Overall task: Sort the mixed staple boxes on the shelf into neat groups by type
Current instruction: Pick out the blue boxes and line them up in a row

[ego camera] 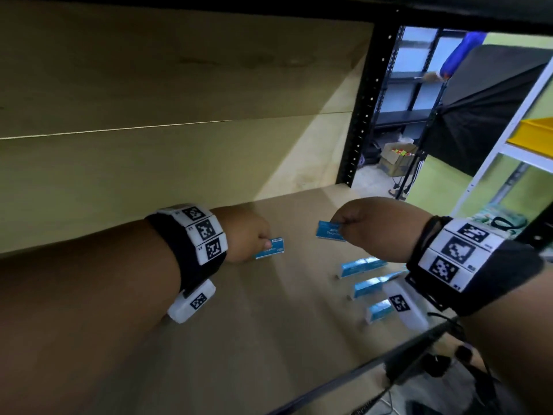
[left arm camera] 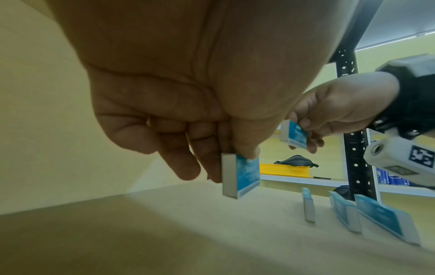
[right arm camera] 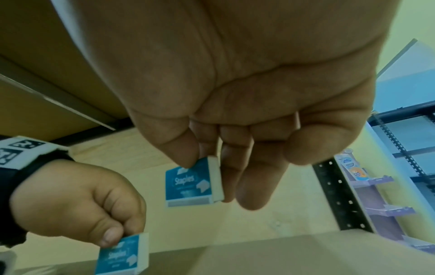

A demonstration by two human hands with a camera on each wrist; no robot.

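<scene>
My left hand [ego camera: 254, 238] pinches a small blue staple box [ego camera: 270, 248] between thumb and fingers, just above the wooden shelf board [ego camera: 239, 324]. The same box [left arm camera: 242, 175] hangs from my fingertips in the left wrist view. My right hand [ego camera: 359, 223] pinches a second blue staple box [ego camera: 329, 230], labelled "Staples" [right arm camera: 191, 183], held higher and to the right of the first. Three more blue staple boxes stand on edge in a row [ego camera: 363, 284] on the shelf below my right wrist; they show again at the right of the left wrist view [left arm camera: 348, 214].
A tan back wall [ego camera: 149, 115] closes the shelf bay. A black perforated upright [ego camera: 362, 115] marks its right end. The shelf's front metal edge [ego camera: 374, 363] runs diagonally at the lower right. Beyond are other racks and a yellow bin [ego camera: 535, 133].
</scene>
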